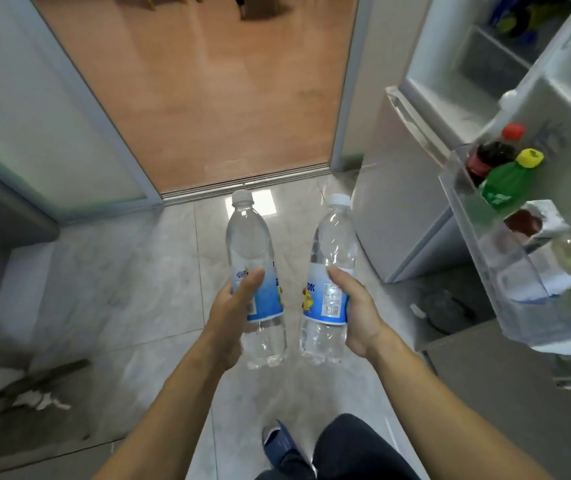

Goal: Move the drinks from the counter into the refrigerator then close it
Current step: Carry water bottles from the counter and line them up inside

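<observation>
here the open door shelf (484, 237) lies to the right of both bottles, nearer the right hand (353, 306), whose fingers wrap the right water bottle (332, 251); the left hand (232, 306) grips the left water bottle (251, 244), both roughly upright, caps tilted away.

This was a home kitchen. A silver refrigerator (412, 188) stood with its upper door (561, 109) swung open, and the door shelf (478, 237) held household drinks: a dark bottle with a red cap (495, 150), a green bottle with a yellow cap (509, 178) and a carton (540, 223). Pale glossy tiles (138, 289) covered the floor beside the refrigerator, and beyond a sliding-door track (242, 185) left of it lay a wood-floored room (207, 81)
</observation>
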Available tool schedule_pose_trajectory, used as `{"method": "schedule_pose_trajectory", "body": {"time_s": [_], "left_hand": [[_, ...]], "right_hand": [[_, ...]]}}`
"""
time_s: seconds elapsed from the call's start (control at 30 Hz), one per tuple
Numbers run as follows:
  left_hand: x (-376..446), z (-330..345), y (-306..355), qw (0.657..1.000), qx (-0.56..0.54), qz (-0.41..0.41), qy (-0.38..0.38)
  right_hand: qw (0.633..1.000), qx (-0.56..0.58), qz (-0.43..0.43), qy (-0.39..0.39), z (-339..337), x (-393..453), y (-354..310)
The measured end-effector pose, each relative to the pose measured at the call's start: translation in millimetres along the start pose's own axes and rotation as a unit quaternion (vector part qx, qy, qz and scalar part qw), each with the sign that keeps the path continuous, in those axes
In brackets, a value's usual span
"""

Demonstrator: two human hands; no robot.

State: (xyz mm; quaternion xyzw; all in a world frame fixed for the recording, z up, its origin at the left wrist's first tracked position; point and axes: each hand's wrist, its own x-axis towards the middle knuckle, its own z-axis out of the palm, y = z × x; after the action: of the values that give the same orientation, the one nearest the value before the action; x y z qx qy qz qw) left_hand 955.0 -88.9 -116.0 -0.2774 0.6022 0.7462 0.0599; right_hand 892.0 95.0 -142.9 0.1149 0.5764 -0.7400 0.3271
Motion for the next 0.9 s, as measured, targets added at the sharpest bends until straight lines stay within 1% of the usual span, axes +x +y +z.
{"method": "schedule_pose_trajectory", "body": {"time_s": [0.13,0.3,0.57,0.73,0.9], "left_hand": [[48,-4,23,1.000,-0.006,0.009,-0.019],[125,5,52,0.999,0.036,0.006,-0.037],[258,43,131,0.996,0.057,-0.003,-0.070],[329,78,173,0.991,0.063,-0.018,-0.117],[408,119,200,0.984,0.066,-0.051,-0.159]], "right_hand": [[1.000,0.011,0.008,-0.003,8,43,-19],[1.000,0.017,-0.002,0.010,8,110,-54],[0.998,0.030,-0.031,0.045,-8,220,-145],[0.993,0.049,-0.046,0.093,-32,265,-197],[0.975,0.115,-0.083,0.173,-57,306,-238]]}}
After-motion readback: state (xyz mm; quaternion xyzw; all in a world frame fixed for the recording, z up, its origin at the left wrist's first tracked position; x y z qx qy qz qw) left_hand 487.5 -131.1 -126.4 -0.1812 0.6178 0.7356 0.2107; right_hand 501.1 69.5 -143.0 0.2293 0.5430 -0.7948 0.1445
